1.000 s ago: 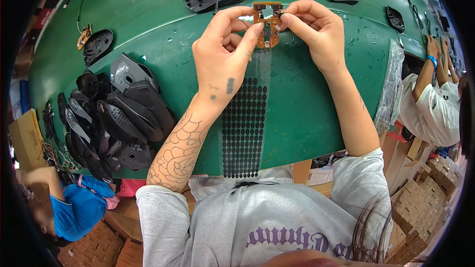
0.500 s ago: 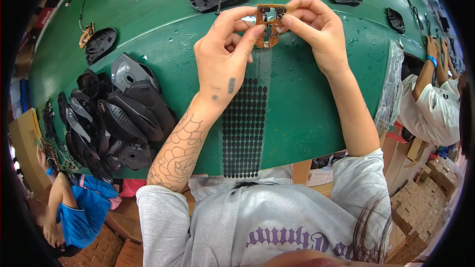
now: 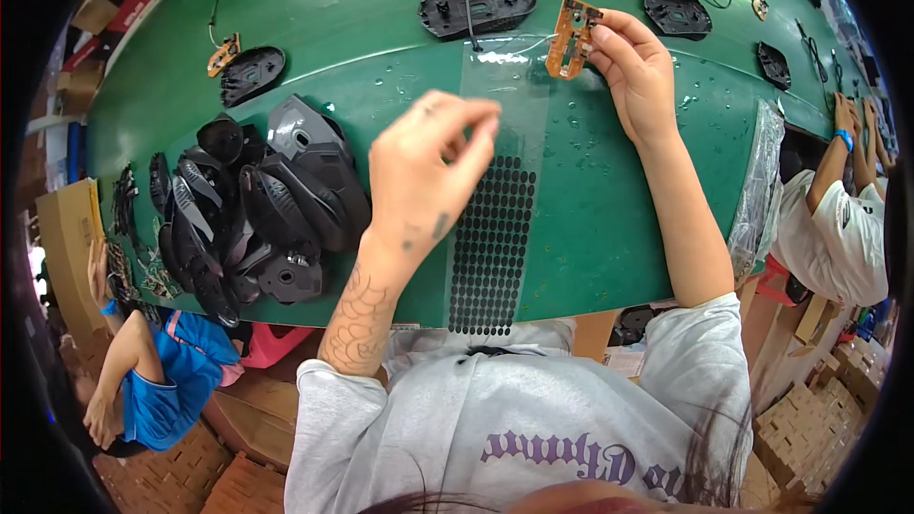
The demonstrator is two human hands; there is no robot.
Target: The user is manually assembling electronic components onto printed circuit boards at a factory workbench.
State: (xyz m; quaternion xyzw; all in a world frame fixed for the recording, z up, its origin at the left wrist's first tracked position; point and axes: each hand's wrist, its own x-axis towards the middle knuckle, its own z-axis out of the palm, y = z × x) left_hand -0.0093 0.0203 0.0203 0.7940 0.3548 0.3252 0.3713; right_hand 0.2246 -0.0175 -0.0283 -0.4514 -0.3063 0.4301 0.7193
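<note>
My right hand [image 3: 636, 67] pinches the edge of a small orange-brown circuit board [image 3: 571, 38], held up tilted above the table. A thin cable [image 3: 467, 5] seems to run to the board across a black mouse base [image 3: 476, 8]. My left hand [image 3: 428, 162] hovers apart from the board, fingers curled and thumb and forefinger drawn together. It is slightly blurred, and nothing shows between its fingertips. Just to its lower right lies a clear sheet with rows of small black oval pads [image 3: 490, 243].
Left of my arm is a heap of black mouse shells [image 3: 276, 200]. More mouse bases [image 3: 676, 14] and circuit boards [image 3: 224, 55] lie farther back on the green table [image 3: 609, 219]. Plastic film [image 3: 757, 190] covers the right edge. Other people sit at both sides.
My left hand has let go of the circuit board and drawn back toward the sheet of pads. My right hand keeps the board, now turned more upright. The whole view has shifted slightly.
</note>
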